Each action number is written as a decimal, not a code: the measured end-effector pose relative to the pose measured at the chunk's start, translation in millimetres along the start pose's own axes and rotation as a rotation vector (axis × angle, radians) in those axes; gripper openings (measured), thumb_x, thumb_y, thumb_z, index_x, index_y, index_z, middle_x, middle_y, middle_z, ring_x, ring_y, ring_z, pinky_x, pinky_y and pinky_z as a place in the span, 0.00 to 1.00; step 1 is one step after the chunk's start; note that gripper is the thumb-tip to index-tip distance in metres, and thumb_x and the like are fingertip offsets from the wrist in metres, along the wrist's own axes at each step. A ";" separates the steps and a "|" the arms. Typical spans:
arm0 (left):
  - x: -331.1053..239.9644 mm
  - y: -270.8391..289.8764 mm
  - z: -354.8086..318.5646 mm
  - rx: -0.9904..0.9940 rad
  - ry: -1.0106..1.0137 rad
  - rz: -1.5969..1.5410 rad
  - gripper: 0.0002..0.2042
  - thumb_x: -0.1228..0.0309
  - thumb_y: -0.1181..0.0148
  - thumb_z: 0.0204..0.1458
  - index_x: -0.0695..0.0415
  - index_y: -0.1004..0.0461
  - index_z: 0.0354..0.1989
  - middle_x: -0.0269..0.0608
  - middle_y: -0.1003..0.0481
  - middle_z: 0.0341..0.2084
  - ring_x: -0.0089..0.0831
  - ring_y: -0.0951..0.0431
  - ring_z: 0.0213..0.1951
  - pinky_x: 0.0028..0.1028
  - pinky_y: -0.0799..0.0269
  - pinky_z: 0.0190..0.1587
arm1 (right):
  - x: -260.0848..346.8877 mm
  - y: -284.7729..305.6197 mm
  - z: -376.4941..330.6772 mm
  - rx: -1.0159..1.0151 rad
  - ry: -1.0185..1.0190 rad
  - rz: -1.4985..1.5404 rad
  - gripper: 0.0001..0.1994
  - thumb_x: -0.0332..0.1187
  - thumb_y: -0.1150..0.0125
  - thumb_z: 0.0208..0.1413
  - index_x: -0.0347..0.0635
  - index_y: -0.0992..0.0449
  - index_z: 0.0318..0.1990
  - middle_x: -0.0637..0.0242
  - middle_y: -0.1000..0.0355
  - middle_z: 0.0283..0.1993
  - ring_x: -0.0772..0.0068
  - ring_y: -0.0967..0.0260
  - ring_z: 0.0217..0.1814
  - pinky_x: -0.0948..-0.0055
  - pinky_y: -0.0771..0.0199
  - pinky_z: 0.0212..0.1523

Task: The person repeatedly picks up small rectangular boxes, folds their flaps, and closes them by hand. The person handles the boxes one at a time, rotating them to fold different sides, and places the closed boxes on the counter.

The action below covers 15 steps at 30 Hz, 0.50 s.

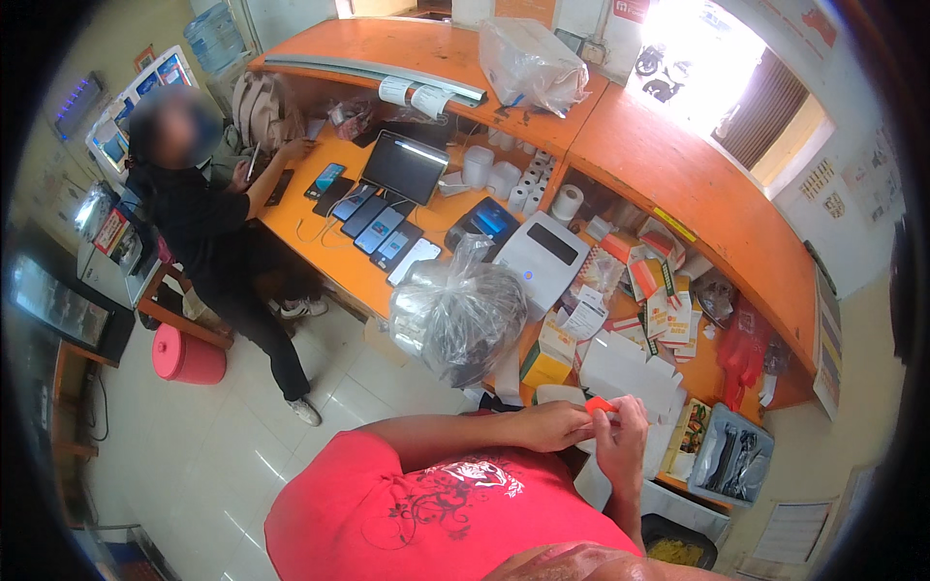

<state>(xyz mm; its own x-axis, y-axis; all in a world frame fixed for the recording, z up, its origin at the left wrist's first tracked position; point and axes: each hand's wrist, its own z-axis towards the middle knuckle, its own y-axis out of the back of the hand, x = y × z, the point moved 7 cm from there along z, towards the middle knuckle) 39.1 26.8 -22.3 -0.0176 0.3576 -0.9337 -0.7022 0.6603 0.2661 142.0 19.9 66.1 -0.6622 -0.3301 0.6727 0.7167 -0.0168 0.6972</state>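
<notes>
I am watching the wearer's hands meet low in the view, at the near edge of an orange desk [308, 232]. Between their fingertips sits a small red-orange piece [600, 405], just in front of the red shirt [465, 494]. Its long axis seems to run left to right, roughly along the line joining the two hands; I cannot tell which end is its front. The right hand [625, 436] pinches it with thumb and fingers, pointing away from the body. The left hand [554, 426] has its fingers curled in beside the piece, and I cannot tell whether they grip it too.

On the desk I see a bulging clear plastic bag [455, 315], a white machine [542, 257], a dark screen [402, 167] and a row of phones [379, 230]. An orange ledge [668, 165] curves above. Across the pale tiled floor [218, 426], a person in black [199, 213] stands by the desk's far end, near a pink bin [187, 355].

Printed lettering marks the yellow, white and red packets [668, 315]; the paper slips [584, 318] carry print too small to read.
</notes>
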 end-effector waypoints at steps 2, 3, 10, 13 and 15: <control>-6.5 -0.1 3.2 -0.054 -0.064 -0.159 0.14 0.64 0.47 0.66 0.62 0.31 0.51 0.53 0.25 0.41 0.46 0.22 0.42 0.38 0.28 0.46 | -9.9 -8.5 -3.3 -0.057 0.035 -0.118 0.08 0.26 0.37 0.52 0.37 0.32 0.29 0.59 0.34 0.28 0.54 0.37 0.32 0.58 0.39 0.39; -4.0 0.6 2.7 -0.057 0.000 -0.153 0.15 0.64 0.46 0.65 0.62 0.33 0.51 0.53 0.26 0.41 0.45 0.23 0.43 0.38 0.28 0.47 | -11.4 -6.7 -4.5 -0.147 0.051 -0.095 0.11 0.26 0.38 0.50 0.39 0.37 0.26 0.60 0.40 0.24 0.55 0.42 0.28 0.58 0.42 0.35; -13.9 13.8 -5.0 -0.321 0.037 -0.161 0.17 0.67 0.42 0.59 0.62 0.35 0.51 0.50 0.31 0.42 0.42 0.29 0.48 0.38 0.33 0.52 | -27.4 -5.7 -11.2 -0.438 -0.005 0.232 0.04 0.26 0.44 0.50 0.39 0.33 0.28 0.57 0.40 0.31 0.56 0.42 0.32 0.58 0.41 0.38; -6.8 16.2 -4.0 -0.259 0.013 -0.114 0.16 0.67 0.44 0.59 0.63 0.34 0.52 0.49 0.32 0.43 0.40 0.31 0.51 0.39 0.35 0.54 | -25.2 -21.1 -4.9 0.036 0.216 -0.063 0.14 0.38 0.45 0.59 0.36 0.33 0.45 0.53 0.37 0.43 0.51 0.39 0.47 0.52 0.38 0.49; -5.4 17.8 -4.9 -0.245 -0.008 -0.118 0.15 0.69 0.46 0.60 0.64 0.32 0.52 0.46 0.30 0.43 0.35 0.29 0.50 0.35 0.33 0.55 | -15.3 -26.4 -4.2 0.072 0.202 -0.038 0.21 0.45 0.44 0.62 0.37 0.36 0.52 0.50 0.39 0.52 0.46 0.42 0.57 0.51 0.39 0.56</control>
<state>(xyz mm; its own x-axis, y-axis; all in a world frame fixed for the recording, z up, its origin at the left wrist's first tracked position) 23.1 33.3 -13.7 0.0796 0.2932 -0.9527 -0.8502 0.5189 0.0887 134.1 21.4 36.3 -0.6260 -0.5129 0.5874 0.6698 0.0320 0.7418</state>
